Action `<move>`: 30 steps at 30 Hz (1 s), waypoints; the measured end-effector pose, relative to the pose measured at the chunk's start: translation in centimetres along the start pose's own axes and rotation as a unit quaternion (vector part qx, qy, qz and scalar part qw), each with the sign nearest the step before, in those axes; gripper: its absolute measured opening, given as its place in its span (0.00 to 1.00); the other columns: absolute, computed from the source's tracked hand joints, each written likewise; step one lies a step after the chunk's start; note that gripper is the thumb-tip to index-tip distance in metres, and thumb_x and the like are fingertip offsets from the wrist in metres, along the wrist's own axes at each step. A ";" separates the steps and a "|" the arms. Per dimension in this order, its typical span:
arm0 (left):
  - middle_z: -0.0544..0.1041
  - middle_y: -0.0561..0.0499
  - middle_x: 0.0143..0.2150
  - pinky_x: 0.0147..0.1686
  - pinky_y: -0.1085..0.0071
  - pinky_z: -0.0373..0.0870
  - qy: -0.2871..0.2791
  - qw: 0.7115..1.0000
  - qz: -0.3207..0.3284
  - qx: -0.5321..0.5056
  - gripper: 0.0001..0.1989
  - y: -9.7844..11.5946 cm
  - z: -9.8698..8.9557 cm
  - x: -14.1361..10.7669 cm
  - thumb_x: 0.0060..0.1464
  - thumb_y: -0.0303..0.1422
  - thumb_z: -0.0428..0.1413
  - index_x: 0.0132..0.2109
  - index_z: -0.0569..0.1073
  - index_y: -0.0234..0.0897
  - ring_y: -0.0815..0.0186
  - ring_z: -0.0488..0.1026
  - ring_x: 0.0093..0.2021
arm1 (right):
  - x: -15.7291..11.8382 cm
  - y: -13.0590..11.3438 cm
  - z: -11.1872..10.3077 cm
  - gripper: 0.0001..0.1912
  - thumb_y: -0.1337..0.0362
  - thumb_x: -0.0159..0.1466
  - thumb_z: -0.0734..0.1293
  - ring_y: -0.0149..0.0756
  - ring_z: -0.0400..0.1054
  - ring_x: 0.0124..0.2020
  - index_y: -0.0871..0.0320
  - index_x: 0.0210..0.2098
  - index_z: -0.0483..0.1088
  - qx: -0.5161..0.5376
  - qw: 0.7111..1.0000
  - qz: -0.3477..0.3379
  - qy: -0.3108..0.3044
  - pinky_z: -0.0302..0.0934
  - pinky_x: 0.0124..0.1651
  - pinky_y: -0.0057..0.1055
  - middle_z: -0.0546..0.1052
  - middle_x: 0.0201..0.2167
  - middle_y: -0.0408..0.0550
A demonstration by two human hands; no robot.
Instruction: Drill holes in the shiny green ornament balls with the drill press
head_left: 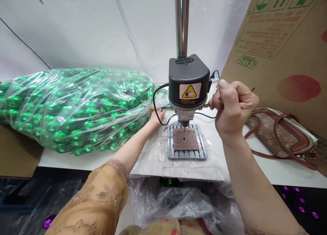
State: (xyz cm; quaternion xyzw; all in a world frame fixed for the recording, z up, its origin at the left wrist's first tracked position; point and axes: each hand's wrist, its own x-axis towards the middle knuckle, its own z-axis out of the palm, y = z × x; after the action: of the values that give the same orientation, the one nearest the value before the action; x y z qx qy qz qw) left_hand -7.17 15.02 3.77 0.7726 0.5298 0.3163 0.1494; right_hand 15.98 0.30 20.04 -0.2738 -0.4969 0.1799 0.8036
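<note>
A small bench drill press (189, 80) with a black housing and a yellow warning label stands in the middle on a steel column. My right hand (231, 107) is closed around its feed handle (205, 105) at the right side. Below the chuck, a brown square pad (186, 144) with a dark hole in it lies on the slotted grey base plate (187, 156), sprinkled with dark crumbs. My left hand (157, 116) reaches to the gathered mouth of a large clear bag (84, 109) filled with shiny green beads. Plastic and the hand itself hide most of its fingers.
Behind my right hand leans a big cardboard box (276, 58), with a brown handbag (283, 132) before it. A black cable (154, 104) loops beside the drill near my left wrist. Crumpled clear plastic (178, 201) hangs below the white table edge (63, 160).
</note>
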 end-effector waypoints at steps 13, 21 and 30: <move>0.78 0.43 0.50 0.50 0.59 0.72 0.116 0.970 -0.084 -0.194 0.22 3.7 -3.5 -13.5 0.54 0.42 0.65 0.53 0.75 0.40 0.55 0.74 0.50 | -0.1 0.0 0.0 0.24 0.57 0.64 0.69 0.25 0.50 0.16 0.54 0.18 0.55 0.000 1.000 -0.008 0.003 0.48 0.23 0.33 0.55 0.12 0.36; 0.80 0.46 0.46 0.38 0.68 0.77 -0.021 0.706 -0.285 -0.648 0.20 9.1 -1.6 -14.0 0.52 0.39 0.65 0.50 0.75 0.38 0.62 0.78 0.41 | -0.1 0.0 -0.1 0.26 0.53 0.64 0.68 0.26 0.49 0.16 0.54 0.18 0.52 -0.004 1.000 0.000 -0.008 0.48 0.23 0.34 0.54 0.13 0.37; 0.77 0.49 0.51 0.49 0.57 0.77 -0.055 0.722 -0.233 -0.649 0.24 9.4 -1.7 -13.6 0.51 0.37 0.64 0.55 0.70 0.45 0.62 0.78 0.46 | 0.0 0.1 -0.2 0.25 0.53 0.64 0.69 0.25 0.50 0.16 0.54 0.18 0.54 -0.009 1.000 0.001 -0.005 0.49 0.23 0.33 0.55 0.13 0.36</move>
State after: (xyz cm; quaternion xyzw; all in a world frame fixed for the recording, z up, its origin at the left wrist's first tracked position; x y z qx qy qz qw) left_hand -4.65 -1.28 5.89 0.3548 0.3488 0.4952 0.7122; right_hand 16.10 0.28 19.93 -0.2804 -0.5019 0.1778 0.7987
